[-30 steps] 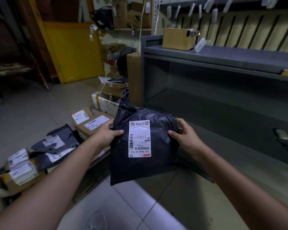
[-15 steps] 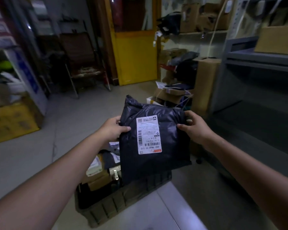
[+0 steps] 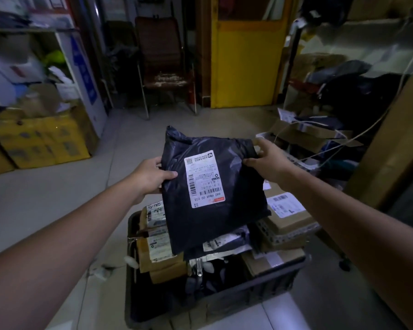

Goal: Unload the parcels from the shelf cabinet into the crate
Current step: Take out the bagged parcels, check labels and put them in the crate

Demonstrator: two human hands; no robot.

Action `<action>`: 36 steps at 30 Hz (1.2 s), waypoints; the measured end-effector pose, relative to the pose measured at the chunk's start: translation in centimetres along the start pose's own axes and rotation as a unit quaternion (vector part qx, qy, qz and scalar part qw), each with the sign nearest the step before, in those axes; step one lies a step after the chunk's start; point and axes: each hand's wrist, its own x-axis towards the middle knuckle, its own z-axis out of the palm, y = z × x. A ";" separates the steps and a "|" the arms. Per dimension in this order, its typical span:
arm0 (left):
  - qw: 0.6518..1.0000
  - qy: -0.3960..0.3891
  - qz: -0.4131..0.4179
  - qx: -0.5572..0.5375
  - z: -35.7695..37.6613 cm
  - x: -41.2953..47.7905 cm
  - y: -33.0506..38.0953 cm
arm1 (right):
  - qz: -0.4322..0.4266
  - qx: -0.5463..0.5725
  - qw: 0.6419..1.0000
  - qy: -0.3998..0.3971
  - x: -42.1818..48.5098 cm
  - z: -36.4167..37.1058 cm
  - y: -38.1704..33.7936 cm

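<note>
Black crinkled plastic parcel [image 3: 236, 167], flat and white-labelled, is held above the dark slotted plastic crate [image 3: 248, 297] of brown cardboard boxes [image 3: 162, 258]. Side edges are gripped by fingers of left hand [image 3: 150, 177] and right hand [image 3: 269, 163].

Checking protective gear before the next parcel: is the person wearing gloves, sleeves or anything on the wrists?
No. The left hand and right hand are bare, with no gloves. The left forearm and right forearm are uncovered up to the frame edge, so no sleeve shows. No watch, band or ring is visible, though the dim light could hide something small.
</note>
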 end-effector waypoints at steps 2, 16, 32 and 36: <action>1.000 0.002 -0.013 0.005 0.0 1.8 -1.5 | 0.014 -0.014 1.000 -0.006 1.7 1.6 1.3; 0.992 -0.032 -0.092 0.076 2.4 8.0 -8.8 | 0.098 -0.235 0.965 -0.061 7.0 6.9 8.0; 0.983 -0.036 -0.098 0.152 3.9 8.8 -11.7 | 0.094 -0.350 0.928 -0.087 6.5 8.8 9.6; 0.983 -0.028 -0.092 0.158 4.0 8.6 -11.9 | 0.078 -0.362 0.926 -0.069 5.9 8.8 9.6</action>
